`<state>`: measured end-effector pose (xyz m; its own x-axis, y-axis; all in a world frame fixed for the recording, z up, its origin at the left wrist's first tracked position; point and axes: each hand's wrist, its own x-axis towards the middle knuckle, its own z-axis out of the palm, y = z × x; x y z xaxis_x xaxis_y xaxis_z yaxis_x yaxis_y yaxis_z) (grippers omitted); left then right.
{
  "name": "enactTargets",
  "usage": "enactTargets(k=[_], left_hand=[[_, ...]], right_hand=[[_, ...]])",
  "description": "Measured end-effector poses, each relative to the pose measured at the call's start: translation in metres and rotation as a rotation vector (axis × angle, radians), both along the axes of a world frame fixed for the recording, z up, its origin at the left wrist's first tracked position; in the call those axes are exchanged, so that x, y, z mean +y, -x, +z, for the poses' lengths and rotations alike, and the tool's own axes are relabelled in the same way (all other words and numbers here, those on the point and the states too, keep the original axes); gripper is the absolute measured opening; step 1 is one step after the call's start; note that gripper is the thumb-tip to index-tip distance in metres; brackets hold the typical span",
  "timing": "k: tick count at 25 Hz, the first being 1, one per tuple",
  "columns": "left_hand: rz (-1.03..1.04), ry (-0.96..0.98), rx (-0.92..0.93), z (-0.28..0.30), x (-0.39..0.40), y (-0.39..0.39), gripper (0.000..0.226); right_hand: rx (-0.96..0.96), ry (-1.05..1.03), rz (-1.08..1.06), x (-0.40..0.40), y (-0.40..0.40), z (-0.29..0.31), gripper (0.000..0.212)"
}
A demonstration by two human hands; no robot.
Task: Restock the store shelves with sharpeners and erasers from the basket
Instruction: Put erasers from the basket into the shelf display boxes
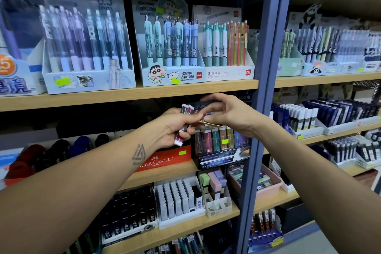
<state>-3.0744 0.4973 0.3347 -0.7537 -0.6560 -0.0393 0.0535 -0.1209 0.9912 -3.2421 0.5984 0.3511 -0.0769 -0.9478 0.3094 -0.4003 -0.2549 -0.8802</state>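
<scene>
My left hand point(175, 128) grips a small bundle of slim stick erasers point(186, 110) with white ends, held in front of the second shelf. My right hand point(231, 112) pinches one gold-coloured stick eraser point(210, 123) between thumb and fingers, lying almost level, right beside the bundle. Just below both hands stands a dark display box point(220, 150) of the same slim erasers in pink, teal, gold and blue, upright in rows. The basket is not in view.
A red Faber-Castell box point(165, 161) sits left of the display. Pen displays point(171, 47) fill the shelf above. Below are white lead refill cases point(177, 198), pastel erasers point(214, 181) and a pink tray point(266, 183). A blue upright post point(261, 109) divides the shelving.
</scene>
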Motion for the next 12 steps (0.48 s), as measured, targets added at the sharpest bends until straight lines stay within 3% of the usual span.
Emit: enactTargets(k=[2,5,9,10,12], left_hand=[[0.028,0.012,0.030,-0.001,0.000,0.010,0.009],[0.152,0.077,0.071,-0.003,-0.003,0.022,0.012],[0.315,0.077,0.111,-0.003,-0.006,0.033,0.014],[0.321,0.053,0.099,-0.003,-0.007,0.035,0.012],[0.332,-0.024,0.070,-0.002,-0.011,0.036,0.006]], right_hand=[[0.015,-0.011,0.030,0.003,0.002,0.000,0.054],[0.039,-0.014,-0.092,0.005,0.007,-0.001,0.047],[-0.209,-0.047,-0.199,0.005,0.026,-0.001,0.025],[-0.181,-0.020,-0.292,0.001,0.033,-0.002,0.023],[0.076,0.014,-0.492,-0.008,0.045,-0.006,0.023]])
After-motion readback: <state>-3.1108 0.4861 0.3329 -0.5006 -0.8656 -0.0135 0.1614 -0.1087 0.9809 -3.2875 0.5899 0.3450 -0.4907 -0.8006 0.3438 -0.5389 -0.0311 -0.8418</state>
